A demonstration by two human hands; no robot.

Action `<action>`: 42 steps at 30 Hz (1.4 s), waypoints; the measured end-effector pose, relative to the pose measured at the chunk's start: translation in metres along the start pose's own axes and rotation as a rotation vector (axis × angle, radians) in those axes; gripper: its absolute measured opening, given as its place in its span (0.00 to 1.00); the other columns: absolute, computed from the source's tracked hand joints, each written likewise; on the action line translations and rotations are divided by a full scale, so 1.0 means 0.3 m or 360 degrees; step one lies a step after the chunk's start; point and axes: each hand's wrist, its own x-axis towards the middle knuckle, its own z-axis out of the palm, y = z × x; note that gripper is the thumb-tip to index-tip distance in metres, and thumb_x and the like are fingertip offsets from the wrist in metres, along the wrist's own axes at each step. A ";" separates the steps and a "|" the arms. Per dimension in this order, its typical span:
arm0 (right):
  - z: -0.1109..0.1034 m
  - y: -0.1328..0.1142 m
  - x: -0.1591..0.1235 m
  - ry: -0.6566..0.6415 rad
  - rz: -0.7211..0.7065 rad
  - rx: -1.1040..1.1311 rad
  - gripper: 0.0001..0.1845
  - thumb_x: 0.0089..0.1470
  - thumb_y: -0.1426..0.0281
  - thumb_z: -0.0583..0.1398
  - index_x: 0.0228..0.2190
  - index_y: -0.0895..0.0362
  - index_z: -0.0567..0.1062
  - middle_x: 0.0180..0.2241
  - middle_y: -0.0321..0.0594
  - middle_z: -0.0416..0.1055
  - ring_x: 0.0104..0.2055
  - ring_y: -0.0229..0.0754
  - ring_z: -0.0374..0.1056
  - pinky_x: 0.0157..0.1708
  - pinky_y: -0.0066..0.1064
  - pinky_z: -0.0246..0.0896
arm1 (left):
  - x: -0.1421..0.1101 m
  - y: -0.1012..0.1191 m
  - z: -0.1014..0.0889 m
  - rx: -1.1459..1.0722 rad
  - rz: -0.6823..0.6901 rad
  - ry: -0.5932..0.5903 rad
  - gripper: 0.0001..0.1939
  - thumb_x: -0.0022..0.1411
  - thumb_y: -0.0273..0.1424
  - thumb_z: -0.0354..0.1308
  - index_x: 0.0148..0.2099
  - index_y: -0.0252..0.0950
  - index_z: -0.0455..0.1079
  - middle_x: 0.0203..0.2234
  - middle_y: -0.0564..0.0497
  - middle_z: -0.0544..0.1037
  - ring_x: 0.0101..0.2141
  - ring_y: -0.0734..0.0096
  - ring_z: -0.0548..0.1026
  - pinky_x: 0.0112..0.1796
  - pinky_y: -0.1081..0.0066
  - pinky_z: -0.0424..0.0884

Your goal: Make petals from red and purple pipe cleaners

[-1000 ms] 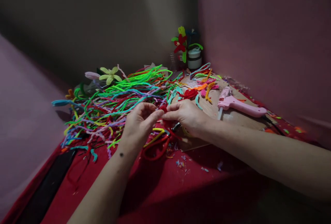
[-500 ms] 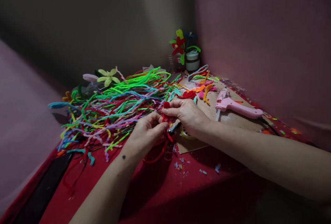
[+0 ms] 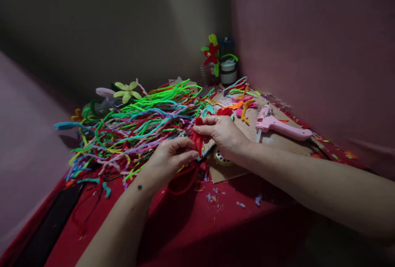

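Both hands work on a red pipe cleaner (image 3: 197, 140) over a red cloth. My right hand (image 3: 222, 134) pinches its upper end between thumb and forefinger. My left hand (image 3: 171, 159) is closed lower down on the same red piece, with its fingers pressed together. More red pipe cleaner loops (image 3: 183, 180) lie on the cloth under the left hand. A big heap of pipe cleaners in many colours (image 3: 132, 125) spreads out just behind the left hand.
A pink glue gun (image 3: 279, 126) lies on a brown cardboard sheet (image 3: 271, 139) to the right, with a tape roll (image 3: 221, 158) under my right wrist. Finished flowers stand in a white pot (image 3: 228, 69) in the corner. Scraps dot the red cloth (image 3: 216, 217).
My left hand has dropped lower and toward me along the red pipe cleaner, so the hands are now apart. My right hand has stayed about level, holding the upper end.
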 end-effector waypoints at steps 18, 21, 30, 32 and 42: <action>0.006 0.012 -0.010 -0.0116 0.0029 0.0121 0.10 0.38 0.75 0.63 0.16 0.60 0.66 0.14 0.29 0.61 0.17 0.29 0.55 0.21 0.26 0.47 | -0.017 -0.001 0.040 -0.0329 0.0381 0.0750 0.05 0.51 0.30 0.61 0.30 0.36 0.68 0.17 0.57 0.71 0.17 0.77 0.68 0.18 0.76 0.65; 0.006 0.014 -0.012 -0.0119 0.0029 0.0064 0.10 0.38 0.75 0.62 0.15 0.59 0.65 0.14 0.29 0.60 0.17 0.29 0.55 0.20 0.26 0.48 | -0.018 -0.013 0.048 -0.0241 0.0415 0.0784 0.04 0.51 0.30 0.60 0.29 0.36 0.68 0.19 0.57 0.70 0.19 0.77 0.68 0.20 0.76 0.65; -0.002 0.033 -0.002 -0.0107 -0.0055 -0.0118 0.06 0.36 0.74 0.62 0.16 0.60 0.68 0.15 0.29 0.59 0.17 0.29 0.52 0.20 0.26 0.45 | -0.013 -0.039 0.051 0.0331 0.0723 0.0929 0.02 0.54 0.26 0.58 0.32 0.37 0.69 0.20 0.59 0.71 0.18 0.82 0.68 0.22 0.80 0.66; -0.004 0.038 0.001 -0.0116 -0.0060 -0.0153 0.07 0.37 0.74 0.61 0.15 0.60 0.67 0.14 0.29 0.58 0.17 0.29 0.52 0.19 0.27 0.44 | -0.013 -0.042 0.050 0.0468 0.0795 0.0937 0.02 0.54 0.26 0.58 0.32 0.36 0.69 0.20 0.59 0.72 0.19 0.82 0.69 0.24 0.80 0.66; 0.005 0.023 -0.008 -0.0106 0.0081 0.0016 0.08 0.37 0.76 0.62 0.15 0.60 0.67 0.14 0.31 0.62 0.17 0.29 0.55 0.20 0.26 0.47 | -0.001 -0.039 0.053 0.0396 0.0615 0.0740 0.03 0.53 0.29 0.58 0.29 0.35 0.70 0.19 0.55 0.73 0.20 0.78 0.68 0.24 0.77 0.65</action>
